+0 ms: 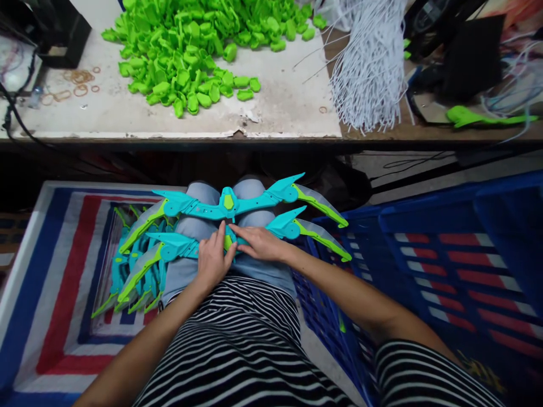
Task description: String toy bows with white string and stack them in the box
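Two turquoise toy bows with lime-green limb tips lie across my lap. The farther toy bow [195, 208] rests over my knees, a green cap in its centre. On the nearer toy bow [173, 247] my left hand [213, 257] holds the middle from the left, its fingers against the green centre cap [228, 242]. From the other side my right hand [263, 243] grips the same middle section, fingertips pressed close to that cap. The palms hide part of the nearer bow's grip.
A heap of green plastic caps [186, 62] covers the bench [288, 96] ahead. White cords [369, 68] hang in a bundle at its right. More bows [127, 265] lie in the striped-lined bin [51, 316] at left. A blue crate [394, 215] stands at right.
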Demonstrator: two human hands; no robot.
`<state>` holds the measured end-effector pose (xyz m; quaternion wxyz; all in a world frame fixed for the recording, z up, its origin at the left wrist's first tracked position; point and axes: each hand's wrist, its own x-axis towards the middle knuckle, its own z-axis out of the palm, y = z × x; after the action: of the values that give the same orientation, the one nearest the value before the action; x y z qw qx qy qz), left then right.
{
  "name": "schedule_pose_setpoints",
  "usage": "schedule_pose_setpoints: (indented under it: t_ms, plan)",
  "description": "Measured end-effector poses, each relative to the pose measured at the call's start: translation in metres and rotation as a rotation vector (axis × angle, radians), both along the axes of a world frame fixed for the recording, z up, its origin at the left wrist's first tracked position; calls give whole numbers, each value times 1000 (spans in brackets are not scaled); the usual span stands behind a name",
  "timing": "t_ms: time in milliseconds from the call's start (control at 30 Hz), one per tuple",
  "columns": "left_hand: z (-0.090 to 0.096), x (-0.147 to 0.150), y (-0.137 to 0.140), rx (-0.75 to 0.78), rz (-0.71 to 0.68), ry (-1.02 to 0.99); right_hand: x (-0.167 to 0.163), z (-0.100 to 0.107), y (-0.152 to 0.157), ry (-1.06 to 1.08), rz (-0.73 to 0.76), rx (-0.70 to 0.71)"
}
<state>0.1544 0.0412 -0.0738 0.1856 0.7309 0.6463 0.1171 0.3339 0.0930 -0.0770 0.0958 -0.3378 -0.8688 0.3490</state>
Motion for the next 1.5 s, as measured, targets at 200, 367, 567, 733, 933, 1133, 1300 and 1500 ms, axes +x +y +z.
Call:
schedule_pose_setpoints:
  t_ms: [200,367,567,733,933,1133,1300,1500]
  plan:
    - [24,-15,41,-557,-43,-224,-7,14,0,-78,-71,-99]
    - [32,-20,62,-714,-60,-460,-16,28,1,-163,-206,-243]
    - [22,-20,61,-667,34,-469,-25,34,5,-221,-205,-291]
    - [16,-18,49,-462,-15,-260,-26,31,1,-197,-203,-221]
    - [6,-9,-9,130,-136,-65,-4,65,71,-99,-291,241]
    - [7,-12,-5,7,-363,220,-11,107,221,-191,-690,539]
    - [39,-17,27,-346,-435,150,-23,113,262,-338,-664,497]
    - [63,-31,62,-750,-398,-261,8,119,250,-160,-800,90]
